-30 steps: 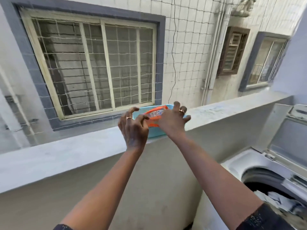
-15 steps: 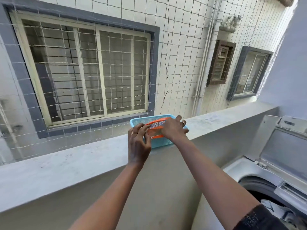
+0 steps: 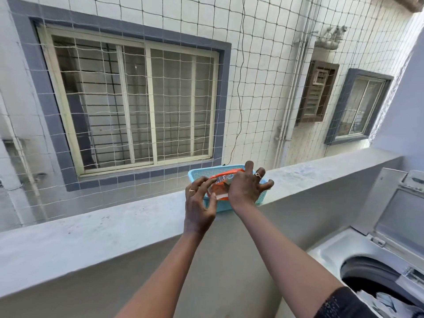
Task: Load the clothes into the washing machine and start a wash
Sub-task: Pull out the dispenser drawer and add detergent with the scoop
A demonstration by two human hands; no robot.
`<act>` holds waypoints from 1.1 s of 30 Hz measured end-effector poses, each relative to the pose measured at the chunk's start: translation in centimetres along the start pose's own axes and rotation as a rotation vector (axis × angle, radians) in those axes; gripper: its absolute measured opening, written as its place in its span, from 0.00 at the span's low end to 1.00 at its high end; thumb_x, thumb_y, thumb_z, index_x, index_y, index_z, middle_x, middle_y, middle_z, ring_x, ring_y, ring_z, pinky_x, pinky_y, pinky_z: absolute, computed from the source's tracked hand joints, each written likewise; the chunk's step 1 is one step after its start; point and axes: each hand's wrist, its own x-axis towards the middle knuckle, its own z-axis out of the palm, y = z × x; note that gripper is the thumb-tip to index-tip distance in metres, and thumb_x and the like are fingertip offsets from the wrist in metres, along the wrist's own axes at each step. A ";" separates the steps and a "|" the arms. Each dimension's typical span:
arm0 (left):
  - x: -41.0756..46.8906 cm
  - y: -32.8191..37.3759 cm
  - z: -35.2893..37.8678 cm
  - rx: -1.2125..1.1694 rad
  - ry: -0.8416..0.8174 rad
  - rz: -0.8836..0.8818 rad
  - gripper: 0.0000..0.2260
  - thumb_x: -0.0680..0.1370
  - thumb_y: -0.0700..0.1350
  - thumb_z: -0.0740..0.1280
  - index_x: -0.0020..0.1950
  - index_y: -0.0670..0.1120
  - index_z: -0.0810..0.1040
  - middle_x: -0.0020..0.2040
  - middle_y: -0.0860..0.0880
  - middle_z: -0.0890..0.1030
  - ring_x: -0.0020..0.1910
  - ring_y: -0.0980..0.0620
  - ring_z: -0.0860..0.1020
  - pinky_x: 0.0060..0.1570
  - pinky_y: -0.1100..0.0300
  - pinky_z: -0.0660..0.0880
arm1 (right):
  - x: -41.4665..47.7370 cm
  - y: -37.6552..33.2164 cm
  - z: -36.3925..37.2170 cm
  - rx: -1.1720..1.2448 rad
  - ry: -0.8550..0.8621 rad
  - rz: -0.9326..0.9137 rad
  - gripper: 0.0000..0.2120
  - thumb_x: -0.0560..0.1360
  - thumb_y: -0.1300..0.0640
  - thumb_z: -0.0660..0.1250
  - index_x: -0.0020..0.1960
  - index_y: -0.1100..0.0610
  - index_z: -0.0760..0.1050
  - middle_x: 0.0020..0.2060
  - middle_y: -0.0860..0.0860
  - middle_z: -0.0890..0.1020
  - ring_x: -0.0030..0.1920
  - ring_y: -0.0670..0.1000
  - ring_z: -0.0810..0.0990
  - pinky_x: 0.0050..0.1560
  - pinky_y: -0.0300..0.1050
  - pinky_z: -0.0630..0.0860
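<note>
Two hands on orange pouch (image 3: 218,189), centre frame: left hand (image 3: 199,203) pinches its edge; right hand (image 3: 245,188) splayed, grip hidden. Likely light, floppy, slick; hold the top seam.

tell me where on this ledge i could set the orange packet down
The ledge is bare along the stretch left of the blue basket, and on the shorter stretch right of it, above the washing machine. It is crowded at the basket, where left hand and right hand hold the orange packet.
</note>
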 end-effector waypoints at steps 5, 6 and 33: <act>0.0 -0.1 0.0 -0.005 -0.010 -0.016 0.17 0.72 0.38 0.63 0.60 0.43 0.79 0.59 0.44 0.77 0.61 0.45 0.72 0.63 0.73 0.61 | 0.6 -0.7 -0.1 0.083 -0.142 0.057 0.10 0.74 0.64 0.63 0.54 0.58 0.78 0.70 0.51 0.60 0.71 0.63 0.55 0.69 0.68 0.49; 0.0 0.0 0.1 -0.008 -0.013 -0.019 0.17 0.72 0.38 0.63 0.60 0.43 0.79 0.59 0.44 0.77 0.61 0.45 0.72 0.63 0.71 0.61 | 0.7 -0.8 -0.1 0.105 -0.180 0.068 0.10 0.75 0.63 0.64 0.55 0.59 0.77 0.70 0.51 0.59 0.71 0.63 0.55 0.70 0.68 0.49; -0.3 0.7 0.0 -0.021 -0.010 -0.053 0.19 0.72 0.41 0.62 0.62 0.45 0.77 0.61 0.47 0.74 0.62 0.53 0.67 0.63 0.64 0.61 | 1.4 0.6 -0.6 0.591 -0.163 0.369 0.13 0.71 0.61 0.70 0.54 0.62 0.73 0.63 0.49 0.63 0.53 0.56 0.67 0.58 0.52 0.65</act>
